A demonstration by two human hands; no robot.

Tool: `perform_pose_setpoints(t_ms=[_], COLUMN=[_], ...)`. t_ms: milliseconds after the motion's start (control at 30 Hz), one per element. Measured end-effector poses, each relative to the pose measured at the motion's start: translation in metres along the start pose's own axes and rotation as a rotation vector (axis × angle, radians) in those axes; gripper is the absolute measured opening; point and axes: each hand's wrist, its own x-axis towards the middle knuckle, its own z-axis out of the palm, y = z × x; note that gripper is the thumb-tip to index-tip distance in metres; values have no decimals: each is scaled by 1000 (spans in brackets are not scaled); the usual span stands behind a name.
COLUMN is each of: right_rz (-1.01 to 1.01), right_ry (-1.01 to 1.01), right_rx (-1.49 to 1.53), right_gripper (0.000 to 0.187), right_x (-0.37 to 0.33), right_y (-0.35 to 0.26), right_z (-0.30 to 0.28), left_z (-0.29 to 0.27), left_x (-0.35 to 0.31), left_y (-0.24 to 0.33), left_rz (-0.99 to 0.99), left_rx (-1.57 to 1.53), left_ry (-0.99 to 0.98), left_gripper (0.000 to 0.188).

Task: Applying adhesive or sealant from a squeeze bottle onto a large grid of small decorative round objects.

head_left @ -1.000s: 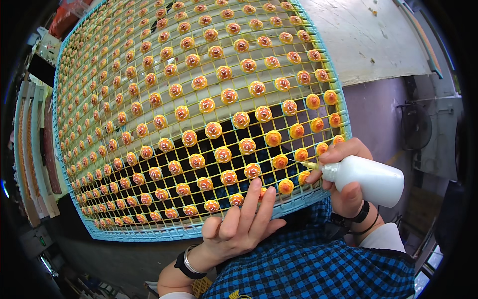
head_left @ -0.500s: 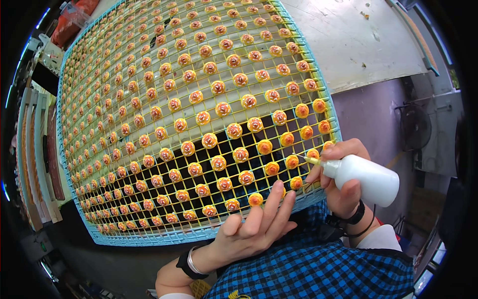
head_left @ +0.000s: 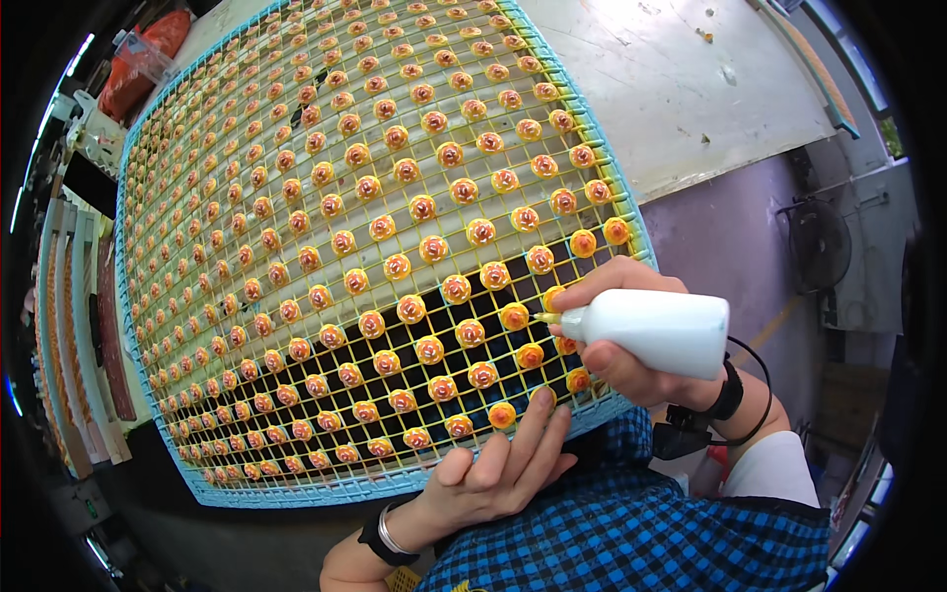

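A large wire grid rack with a light-blue frame (head_left: 326, 490) carries rows of small round orange-yellow pieces shaped like flowers. Most pieces, such as one streaked piece (head_left: 456, 288), bear white marks on top; several near the right corner, like one plain piece (head_left: 501, 415), do not. My right hand (head_left: 626, 377) grips a white squeeze bottle (head_left: 659, 333) lying nearly level, its thin yellowish nozzle pointing left close beside a plain piece (head_left: 514, 316). With its fingers stretched out, my left hand (head_left: 493, 476) rests at the rack's near edge and holds nothing.
The rack lies partly over a pale worktable (head_left: 691, 89) and juts out toward me. A black fan (head_left: 821, 247) stands at the right. Stacked boards (head_left: 74, 326) are at the left, with a red bag (head_left: 133, 84) at the far left.
My right hand has moved the bottle left and turned it more level, its nozzle now at another piece. The rack appears shifted slightly left and down; my left hand keeps its pose.
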Motion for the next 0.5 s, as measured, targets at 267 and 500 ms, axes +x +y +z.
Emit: perform_pose_setpoints(t_ms=[267,500], right_rz=[-49,6], right_ry=[-32,-41], right_rx=[-102,-119], right_gripper=[19,20], right_x=[3,3], right_y=[7,4], right_z=[9,10], left_z=[2,4], left_x=[-1,-1], left_y=[1,2], left_rz=[-16,-25], left_rx=[-22,-5], left_ry=[14,34], left_gripper=[41,43])
